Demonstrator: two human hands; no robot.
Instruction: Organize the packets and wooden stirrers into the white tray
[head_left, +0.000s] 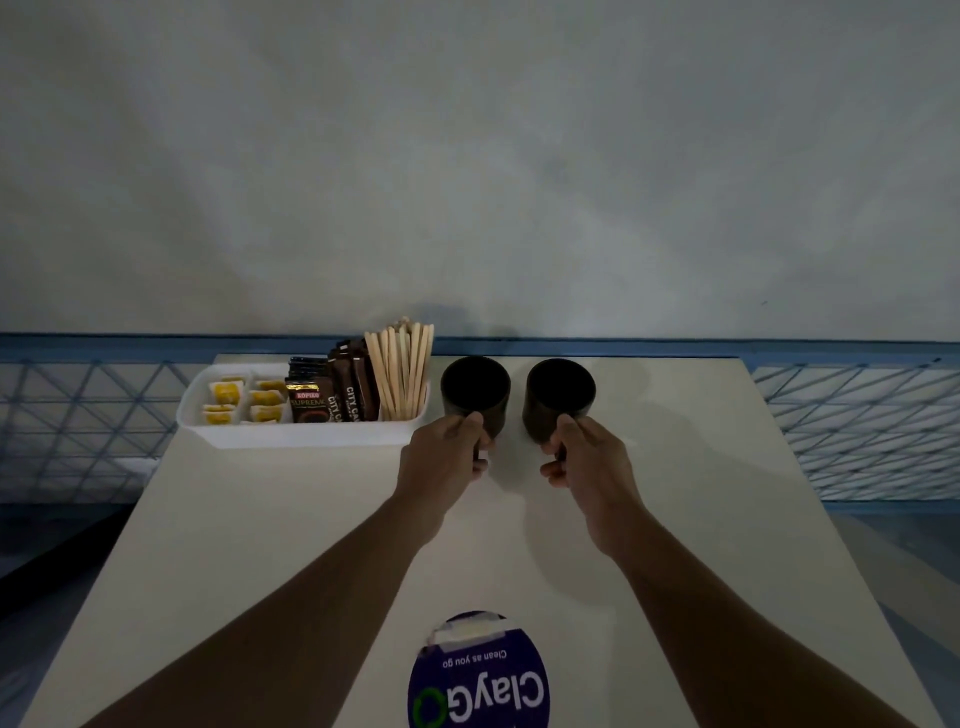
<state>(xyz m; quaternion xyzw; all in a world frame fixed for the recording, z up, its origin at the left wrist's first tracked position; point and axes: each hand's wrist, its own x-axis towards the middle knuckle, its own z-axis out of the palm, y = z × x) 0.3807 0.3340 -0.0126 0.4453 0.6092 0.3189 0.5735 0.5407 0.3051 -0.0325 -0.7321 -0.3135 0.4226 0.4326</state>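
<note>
The white tray (291, 435) stands at the table's far left. Inside it are small yellow-and-white packets (244, 400) on the left, dark coffee sachets (332, 389) in the middle, and a bundle of wooden stirrers (400, 371) upright at the right end. Two dark mugs stand right of the tray. My left hand (447, 457) grips the handle of the left mug (475, 389). My right hand (584, 457) grips the handle of the right mug (560, 395). Both mugs rest on the table.
The white table (260, 545) carries a round blue "ClayGo" sticker (480, 675) near its front edge. A grey wall rises behind the table, and blue wire mesh (862, 426) runs along both sides.
</note>
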